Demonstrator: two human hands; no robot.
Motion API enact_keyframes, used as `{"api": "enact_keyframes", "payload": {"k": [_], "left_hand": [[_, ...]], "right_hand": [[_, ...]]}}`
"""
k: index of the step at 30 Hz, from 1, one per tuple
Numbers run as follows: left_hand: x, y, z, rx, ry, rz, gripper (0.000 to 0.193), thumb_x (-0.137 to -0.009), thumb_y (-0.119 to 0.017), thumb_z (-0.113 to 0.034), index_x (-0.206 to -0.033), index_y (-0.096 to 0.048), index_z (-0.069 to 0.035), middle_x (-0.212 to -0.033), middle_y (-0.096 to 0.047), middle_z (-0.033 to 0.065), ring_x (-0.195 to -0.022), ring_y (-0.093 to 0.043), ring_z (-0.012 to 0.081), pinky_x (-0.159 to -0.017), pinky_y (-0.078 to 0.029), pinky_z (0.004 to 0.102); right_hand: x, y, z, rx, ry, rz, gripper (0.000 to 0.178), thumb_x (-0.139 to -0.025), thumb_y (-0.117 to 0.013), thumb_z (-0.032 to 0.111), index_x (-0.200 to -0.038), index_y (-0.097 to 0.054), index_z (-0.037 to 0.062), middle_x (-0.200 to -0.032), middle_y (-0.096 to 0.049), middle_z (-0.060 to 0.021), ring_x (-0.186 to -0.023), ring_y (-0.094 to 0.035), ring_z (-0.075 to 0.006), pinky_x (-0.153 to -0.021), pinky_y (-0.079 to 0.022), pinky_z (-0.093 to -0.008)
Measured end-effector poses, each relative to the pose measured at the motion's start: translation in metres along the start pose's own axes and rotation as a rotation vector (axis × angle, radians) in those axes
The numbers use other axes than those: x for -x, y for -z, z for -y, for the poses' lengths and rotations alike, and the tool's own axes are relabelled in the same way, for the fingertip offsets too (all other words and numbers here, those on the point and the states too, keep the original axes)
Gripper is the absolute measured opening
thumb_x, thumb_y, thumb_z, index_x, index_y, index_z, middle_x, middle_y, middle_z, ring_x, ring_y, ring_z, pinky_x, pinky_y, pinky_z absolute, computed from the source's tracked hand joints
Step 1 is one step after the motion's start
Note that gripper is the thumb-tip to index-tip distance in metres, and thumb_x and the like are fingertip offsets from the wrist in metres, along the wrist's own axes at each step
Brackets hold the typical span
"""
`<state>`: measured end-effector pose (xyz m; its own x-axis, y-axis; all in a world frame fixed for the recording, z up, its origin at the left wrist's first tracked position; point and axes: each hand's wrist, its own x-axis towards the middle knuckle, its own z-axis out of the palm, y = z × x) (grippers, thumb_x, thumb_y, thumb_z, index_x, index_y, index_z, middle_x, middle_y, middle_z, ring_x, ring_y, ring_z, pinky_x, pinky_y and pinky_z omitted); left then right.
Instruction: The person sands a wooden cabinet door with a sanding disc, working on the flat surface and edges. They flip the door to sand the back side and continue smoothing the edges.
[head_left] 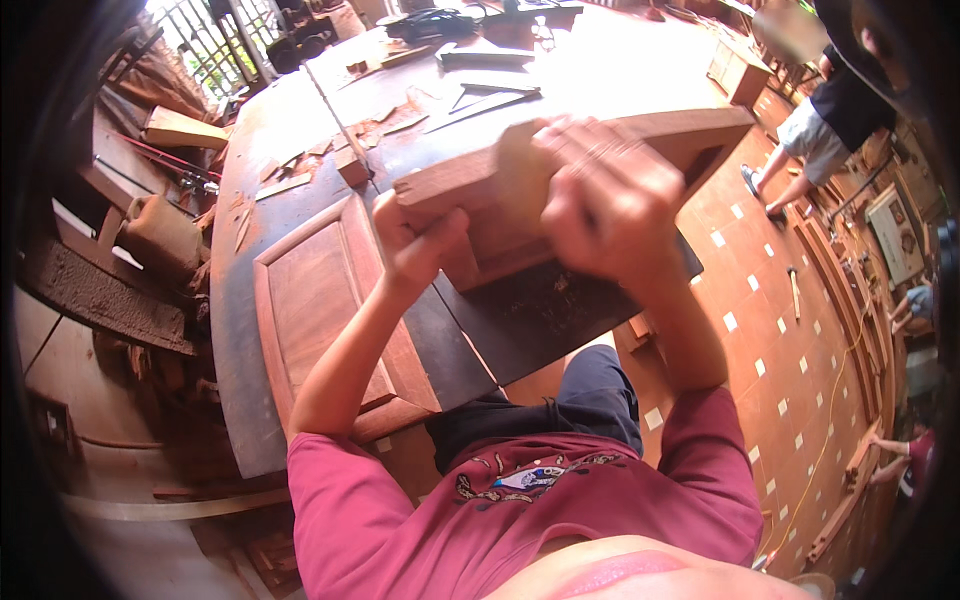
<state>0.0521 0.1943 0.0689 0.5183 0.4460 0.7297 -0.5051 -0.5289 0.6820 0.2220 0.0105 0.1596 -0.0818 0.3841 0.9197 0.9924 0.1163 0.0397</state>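
A brown wooden panel door [690,130] stands tilted up on its edge over the workbench, in front of me. My left hand [422,238] is closed round its left end, thumb toward me and fingers behind. Blurred by motion, my right hand [610,195] is curled against the panel's upper edge. Its fingers hold a tan, rounded sheet [524,168] that looks like sandpaper; the blur hides its exact kind. Flat on the bench to my left lies a second framed wooden panel [325,285], partly behind my left forearm.
On the dark workbench [262,420] are wood scraps [395,122], a small wood block [351,166] and a triangular square [487,100]. Cables [430,24] lie at its far end. A person [835,115] stands on the tiled floor at right; a hammer [794,292] lies there.
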Motion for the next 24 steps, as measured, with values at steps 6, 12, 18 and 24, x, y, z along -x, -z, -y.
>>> {"api": "enact_keyframes", "payload": {"k": [6, 12, 18, 24], "left_hand": [[-0.008, -0.019, -0.011, 0.218, 0.128, -0.103, 0.022, -0.092, -0.077, -0.015, -0.101, -0.072, 0.004, -0.078, -0.073, 0.0047, -0.071, -0.066, 0.0103, -0.066, -0.049, 0.0259], [-0.005, -0.013, -0.009, 0.215, 0.180, -0.055, 0.025, -0.094, -0.076, -0.018, -0.103, -0.073, 0.005, -0.081, -0.073, 0.0046, -0.070, -0.065, 0.0096, -0.066, -0.048, 0.0254], [-0.002, -0.012, -0.014, 0.184, 0.113, -0.053, 0.031, -0.093, -0.076, -0.019, -0.110, -0.074, 0.006, -0.086, -0.076, 0.0059, -0.075, -0.067, 0.0099, -0.070, -0.051, 0.0260], [-0.005, -0.014, -0.014, 0.172, 0.072, -0.042, 0.032, -0.090, -0.078, -0.019, -0.110, -0.074, 0.006, -0.092, -0.076, 0.0068, -0.085, -0.069, 0.0112, -0.078, -0.053, 0.0275]], "right_hand": [[0.042, 0.072, -0.167, 0.207, -0.210, -0.103, 0.025, -0.095, -0.058, 0.014, -0.095, -0.080, 0.0000, -0.096, -0.080, -0.0153, -0.079, -0.078, -0.0260, -0.071, -0.059, -0.0347], [0.034, 0.059, -0.133, 0.304, -0.257, 0.060, 0.024, -0.097, -0.059, 0.014, -0.099, -0.079, 0.0003, -0.089, -0.076, -0.0211, -0.077, -0.075, -0.0340, -0.068, -0.056, -0.0388], [-0.008, -0.019, 0.020, -0.056, -0.066, -0.060, 0.019, -0.085, -0.066, 0.012, -0.092, -0.078, -0.0010, -0.099, -0.079, -0.0184, -0.092, -0.078, -0.0353, -0.088, -0.061, -0.0438], [-0.009, -0.020, 0.010, -0.070, 0.015, -0.019, 0.018, -0.087, -0.065, 0.011, -0.095, -0.078, 0.0008, -0.097, -0.078, -0.0180, -0.088, -0.078, -0.0330, -0.081, -0.061, -0.0411]]}}
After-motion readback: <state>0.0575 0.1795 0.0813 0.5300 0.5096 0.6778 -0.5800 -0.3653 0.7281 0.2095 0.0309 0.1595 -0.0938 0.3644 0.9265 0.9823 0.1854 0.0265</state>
